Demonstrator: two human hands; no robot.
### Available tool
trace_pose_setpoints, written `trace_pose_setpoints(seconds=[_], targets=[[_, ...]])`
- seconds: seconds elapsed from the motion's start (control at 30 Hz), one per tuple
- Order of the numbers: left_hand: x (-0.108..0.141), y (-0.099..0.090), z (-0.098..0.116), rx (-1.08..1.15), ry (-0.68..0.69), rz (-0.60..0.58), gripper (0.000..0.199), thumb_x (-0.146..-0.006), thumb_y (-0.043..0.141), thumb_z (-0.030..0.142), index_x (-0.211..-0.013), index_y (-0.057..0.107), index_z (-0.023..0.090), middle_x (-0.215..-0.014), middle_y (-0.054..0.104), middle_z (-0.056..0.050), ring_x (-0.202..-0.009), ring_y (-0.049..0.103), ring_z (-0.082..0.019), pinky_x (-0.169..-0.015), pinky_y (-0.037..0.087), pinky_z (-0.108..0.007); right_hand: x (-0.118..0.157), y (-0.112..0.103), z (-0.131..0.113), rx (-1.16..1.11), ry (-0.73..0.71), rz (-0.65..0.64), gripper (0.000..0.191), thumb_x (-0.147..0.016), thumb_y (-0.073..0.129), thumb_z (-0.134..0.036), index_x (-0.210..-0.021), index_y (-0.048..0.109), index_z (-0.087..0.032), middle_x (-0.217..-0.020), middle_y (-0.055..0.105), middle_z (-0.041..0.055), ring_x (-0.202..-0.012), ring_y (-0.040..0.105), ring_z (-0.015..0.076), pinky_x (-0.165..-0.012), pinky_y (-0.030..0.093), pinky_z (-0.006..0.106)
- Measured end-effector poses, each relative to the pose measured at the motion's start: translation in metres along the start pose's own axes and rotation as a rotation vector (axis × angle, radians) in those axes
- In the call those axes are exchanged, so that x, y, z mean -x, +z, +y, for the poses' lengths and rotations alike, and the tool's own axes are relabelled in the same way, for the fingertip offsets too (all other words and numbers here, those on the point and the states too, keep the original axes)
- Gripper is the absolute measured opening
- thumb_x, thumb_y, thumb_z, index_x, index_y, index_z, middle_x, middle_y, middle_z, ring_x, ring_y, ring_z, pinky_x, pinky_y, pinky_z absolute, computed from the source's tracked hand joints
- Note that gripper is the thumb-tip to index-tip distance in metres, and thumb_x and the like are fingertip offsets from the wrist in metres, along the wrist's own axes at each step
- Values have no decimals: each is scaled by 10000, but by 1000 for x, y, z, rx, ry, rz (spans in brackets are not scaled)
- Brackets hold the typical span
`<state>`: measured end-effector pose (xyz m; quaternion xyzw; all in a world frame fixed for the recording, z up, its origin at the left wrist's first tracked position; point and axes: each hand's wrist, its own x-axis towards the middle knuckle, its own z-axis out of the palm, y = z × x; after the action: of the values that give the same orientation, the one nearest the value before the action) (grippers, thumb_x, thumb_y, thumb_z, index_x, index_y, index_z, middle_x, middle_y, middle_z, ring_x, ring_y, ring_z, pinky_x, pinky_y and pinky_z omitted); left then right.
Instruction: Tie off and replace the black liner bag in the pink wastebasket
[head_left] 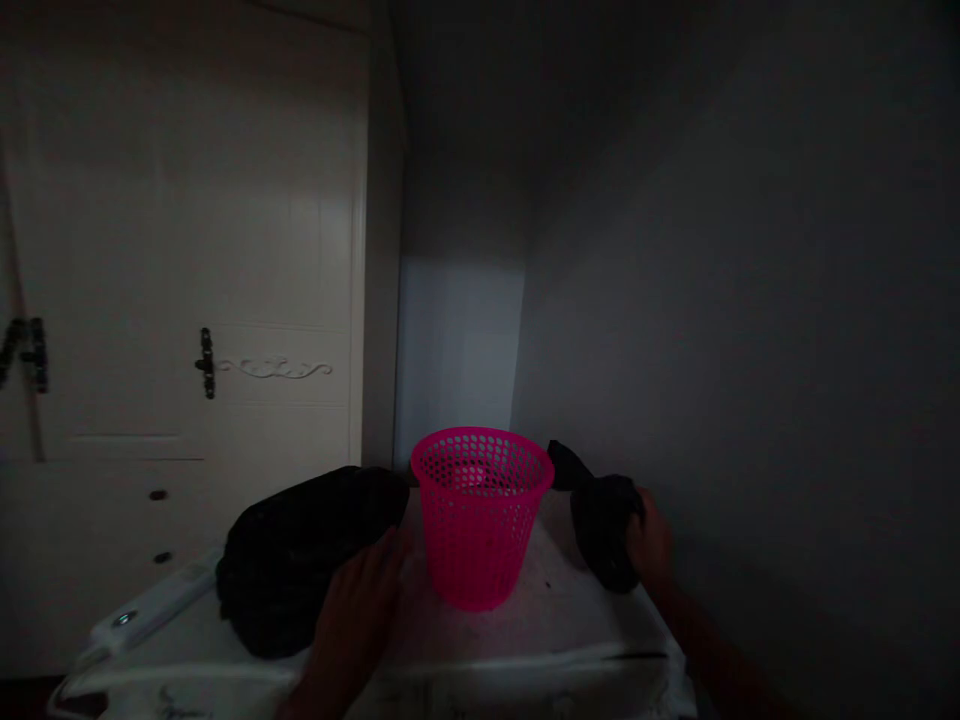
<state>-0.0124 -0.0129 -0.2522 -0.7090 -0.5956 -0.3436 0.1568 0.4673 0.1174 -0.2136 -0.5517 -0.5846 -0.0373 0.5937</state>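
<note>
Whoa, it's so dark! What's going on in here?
Somebody's right hand is on a small black bundle at the right of a white tabletop. Their left hand is beside a bigger black bundle; it's too dark to tell if it's touching. A pink basket full of little holes stands upright between the two bundles.
</note>
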Motion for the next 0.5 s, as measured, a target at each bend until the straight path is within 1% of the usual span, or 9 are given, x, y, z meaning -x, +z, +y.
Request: trace_pose_setpoints(seconds=[0.1,0.17,0.23,0.3,0.33,0.37,0.4,0.43,0.5], targets=[[4,-15,-30,-300,28,-50,639,-848,559,182,-1476,575,298,-1585,487,-146,-1347,538,-422,-1075,417,-651,25,3,13,-34,-83,-164,455,-784,460,-408,-1165,680,-291,-1180,724,139,-1146,677,359,-1031,525,566],[3,-21,-44,-425,-30,-135,652,-864,526,162,-1509,536,262,-1551,516,-195,-1309,571,-422,-1016,471,-630,45,5,17,-2,-133,-294,451,-789,481,-425,-1162,692,-283,-1234,716,143,-1192,662,357,-1079,501,566],[1,-25,-53,-473,-137,-312,676,-895,418,98,-1558,458,220,-1449,603,-233,-1185,662,-391,-921,539,-571,61,5,17,86,-153,-439,492,-794,531,-456,-1213,692,-255,-1294,696,155,-1243,634,359,-1114,476,562],[-5,-31,-58,-442,-247,-497,703,-903,319,45,-1597,363,147,-1307,687,-256,-1046,731,-359,-853,568,-522,73,2,16,198,-166,-591,594,-775,602,-474,-1308,661,-218,-1399,641,166,-1332,569,367,-1154,439,553],[-9,-36,-59,-409,-295,-548,692,-915,296,53,-1605,321,112,-1235,717,-260,-996,748,-353,-843,568,-512,76,0,17,243,-178,-658,648,-765,627,-464,-1358,635,-201,-1458,598,170,-1384,522,368,-1175,416,546],[-14,-42,-59,-369,-344,-558,665,-938,285,85,-1603,295,92,-1168,740,-256,-957,759,-352,-836,564,-507,76,-3,18,278,-191,-712,687,-761,636,-440,-1399,608,-188,-1509,554,173,-1429,475,365,-1194,393,538],[-20,-49,-59,-323,-398,-528,625,-968,277,141,-1591,293,87,-1104,758,-245,-923,764,-354,-826,559,-500,75,-6,19,302,-204,-751,704,-763,630,-406,-1427,588,-177,-1541,520,175,-1458,442,358,-1208,375,530],[-27,-59,-58,-270,-455,-461,584,-997,269,215,-1566,318,95,-1041,770,-227,-888,765,-354,-809,553,-485,73,-10,22,319,-213,-776,704,-768,614,-371,-1442,577,-168,-1556,503,178,-1470,429,350,-1216,364,523],[-44,-81,-54,-150,-569,-266,531,-1023,245,358,-1461,439,128,-947,773,-187,-834,756,-342,-765,538,-436,65,-17,25,346,-221,-802,690,-759,602,-324,-1433,591,-177,-1542,520,178,-1451,457,346,-1210,367,524]])
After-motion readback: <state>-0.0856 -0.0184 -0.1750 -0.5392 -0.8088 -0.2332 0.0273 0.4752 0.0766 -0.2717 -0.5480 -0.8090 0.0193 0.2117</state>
